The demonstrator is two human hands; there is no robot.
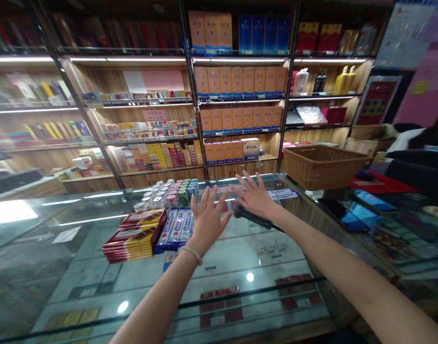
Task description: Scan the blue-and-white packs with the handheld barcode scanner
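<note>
My left hand (209, 220), a pale bracelet at its wrist, is spread above the glass counter (233, 282) with nothing in it. Just left of it lie blue-and-white packets (176, 225) in a row, beside a stack of red-and-yellow wafer-like packs (136, 235). Behind these stand several small cans or tubs (160, 193) and green and pink cylinders (185, 190). My right hand (254, 197) is also open, fingers apart, over a black handheld device with a cord (253, 217); whether it touches the device I cannot tell. A blue-and-white strip of packets (283, 193) lies beyond it.
At the right, a brown wicker basket (323, 167) stands on the counter. Near it are a dark phone (335, 209), blue packages (360, 217) and a red mat (387, 184). Shelves of orange boxes (236, 81) line the back wall. Part of a person (409, 141) shows far right.
</note>
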